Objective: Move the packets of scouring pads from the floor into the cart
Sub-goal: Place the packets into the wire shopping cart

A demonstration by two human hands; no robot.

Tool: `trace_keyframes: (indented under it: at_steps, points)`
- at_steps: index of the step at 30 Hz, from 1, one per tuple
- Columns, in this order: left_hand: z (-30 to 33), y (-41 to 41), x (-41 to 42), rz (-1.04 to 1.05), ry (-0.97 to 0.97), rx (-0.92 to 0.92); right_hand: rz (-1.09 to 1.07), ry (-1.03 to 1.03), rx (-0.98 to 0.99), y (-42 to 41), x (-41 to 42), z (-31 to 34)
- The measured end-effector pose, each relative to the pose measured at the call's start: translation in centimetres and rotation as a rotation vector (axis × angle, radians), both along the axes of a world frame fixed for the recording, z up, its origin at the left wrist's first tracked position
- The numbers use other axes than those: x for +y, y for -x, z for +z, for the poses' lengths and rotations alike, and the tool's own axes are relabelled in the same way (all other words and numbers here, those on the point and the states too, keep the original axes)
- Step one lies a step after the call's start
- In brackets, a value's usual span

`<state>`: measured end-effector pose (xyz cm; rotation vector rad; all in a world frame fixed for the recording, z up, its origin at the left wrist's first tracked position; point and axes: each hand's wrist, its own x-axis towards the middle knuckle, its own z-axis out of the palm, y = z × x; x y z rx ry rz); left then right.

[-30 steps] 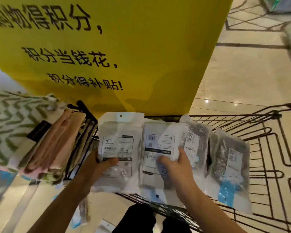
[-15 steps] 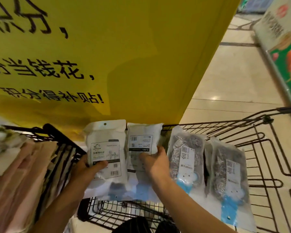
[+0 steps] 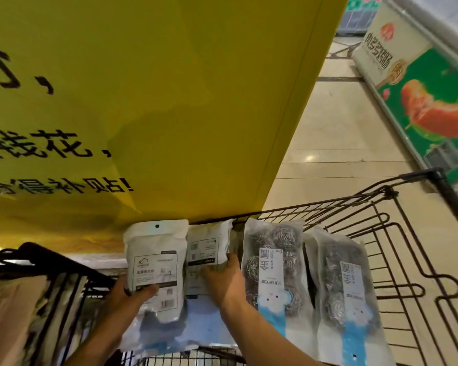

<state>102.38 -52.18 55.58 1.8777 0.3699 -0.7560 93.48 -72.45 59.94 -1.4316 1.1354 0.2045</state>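
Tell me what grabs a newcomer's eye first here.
The huge yellow banner with black lettering fills the upper left. Below it, both hands set packets against the wire cart: left hand on a white packet, right hand on another white one, with two steel-wool packets to the right.

I see the far side of the cart (image 3: 397,260) blocked by the yellow sign (image 3: 169,101) hanging just above its rim, four packets (image 3: 273,273) fill the middle, and open room for my hands remains only at the right, by the wire wall.
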Motion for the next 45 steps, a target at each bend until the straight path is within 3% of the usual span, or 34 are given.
trace_keyframes:
  at_steps: [9,18,27,31,34,39,45]
  points:
    - [0.0,0.2,-0.5,-0.048,-0.133,-0.116,0.037,0.211,-0.034,0.3,0.8,0.4]
    - [2.8,2.1,0.3,-0.107,-0.161,-0.203,0.314,0.316,-0.117,2.6,0.1,2.2]
    - [6.1,7.1,1.5,-0.072,-0.156,-0.239,0.545,0.139,-0.193,7.7,0.1,8.5]
    - [7.5,13.0,3.7,-0.074,-0.2,-0.298,0.61,0.067,-0.251,11.7,0.3,8.6]
    - [7.8,18.5,5.4,0.035,-0.267,-0.336,0.686,0.019,-0.25,14.8,-0.1,7.5]
    - [8.8,30.1,6.6,0.36,-0.281,-0.179,0.751,-0.036,-0.261,20.5,-2.6,6.3]
    - [9.0,43.9,6.4,0.571,-0.332,-0.031,0.917,-0.08,-0.14,25.1,-4.9,5.3]
